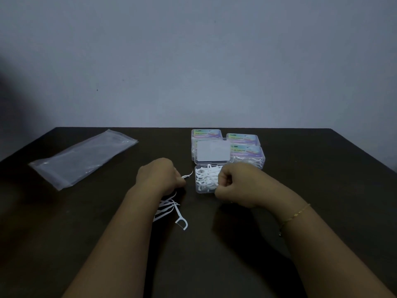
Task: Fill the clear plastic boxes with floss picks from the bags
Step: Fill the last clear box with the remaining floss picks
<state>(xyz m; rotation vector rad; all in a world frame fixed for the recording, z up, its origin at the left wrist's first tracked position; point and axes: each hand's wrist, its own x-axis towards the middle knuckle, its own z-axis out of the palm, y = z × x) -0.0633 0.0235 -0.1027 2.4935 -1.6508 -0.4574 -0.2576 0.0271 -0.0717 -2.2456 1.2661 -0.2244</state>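
An open clear plastic box full of white floss picks sits mid-table, its lid standing up behind it. My left hand is curled just left of the box and pinches a single floss pick that points toward the box. My right hand is a curled fist at the box's right front corner; what its fingers hold is hidden. A small pile of loose floss picks lies on the table under my left wrist.
Several closed, labelled boxes of picks are stacked behind the open one. A flat, clear plastic bag lies at the far left of the dark table. A grey wall stands behind the table's far edge.
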